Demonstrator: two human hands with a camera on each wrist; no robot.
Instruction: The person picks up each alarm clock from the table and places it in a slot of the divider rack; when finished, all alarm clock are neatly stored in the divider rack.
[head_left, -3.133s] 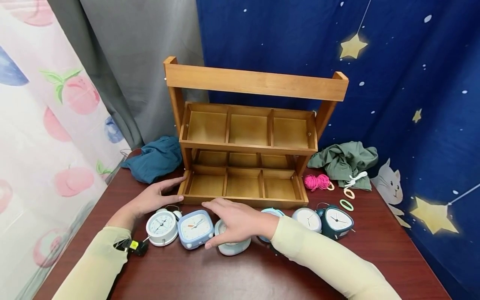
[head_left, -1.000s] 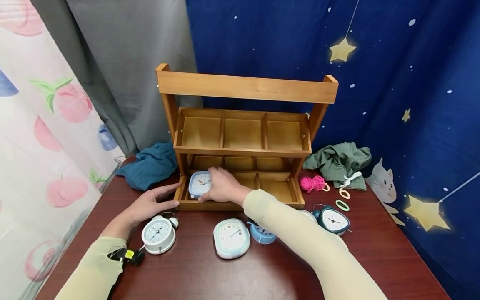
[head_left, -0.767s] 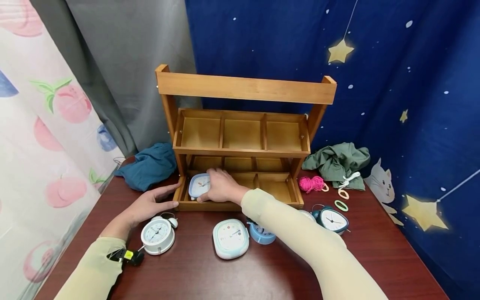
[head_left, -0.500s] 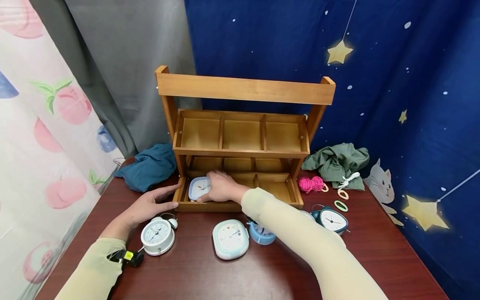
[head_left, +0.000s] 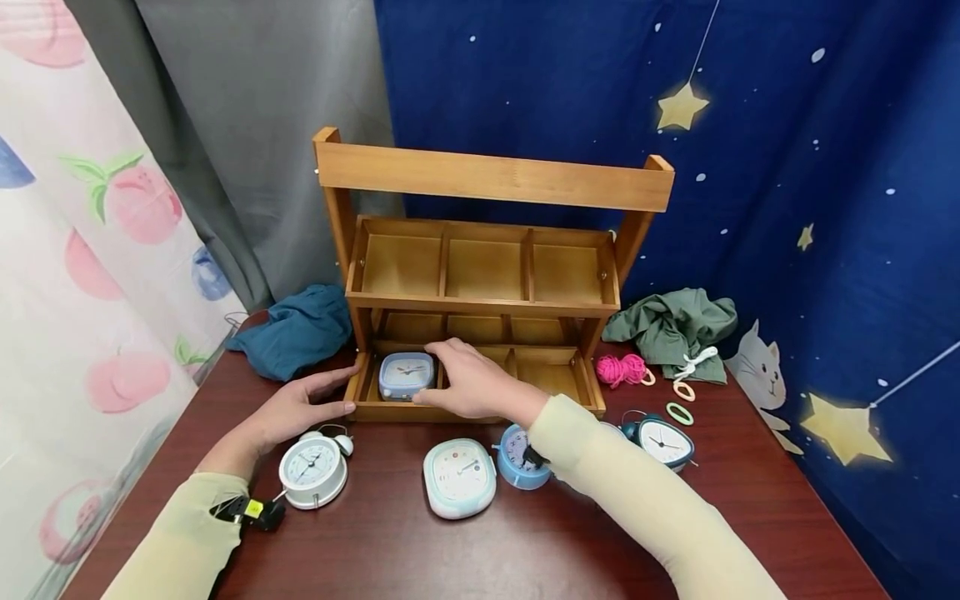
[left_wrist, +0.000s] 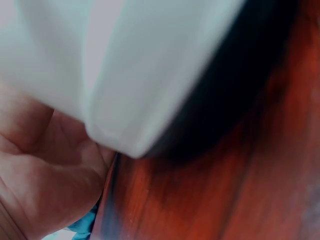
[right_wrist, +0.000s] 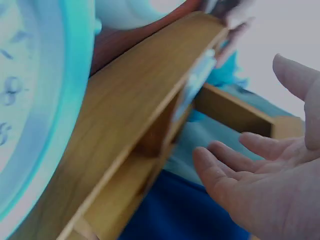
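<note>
A blue rounded-square alarm clock [head_left: 406,375] stands in the lower left compartment of the wooden shelf rack [head_left: 495,171], its face up and forward. Just right of it is my right hand [head_left: 480,383], thumb and fingers apart; the right wrist view shows that hand [right_wrist: 280,190] holding nothing. My left hand [head_left: 288,417] touches the rack's lower left end with extended fingers and thumb. A white twin-bell alarm clock [head_left: 313,468] is below that hand. In front of the rack are a mint-white clock [head_left: 460,479] and a light blue round clock [head_left: 522,458].
A dark teal clock [head_left: 663,442] is at the right, beside a clock mostly covered by my right sleeve. Pink yarn [head_left: 621,369], small rings and a green cloth [head_left: 671,325] lie right of the rack. A teal cloth [head_left: 300,329] lies left.
The blue clock went from the table into the lower left compartment. My right hand then let go of it and drew back slightly right; the clock now sits more upright. The left hand stayed.
</note>
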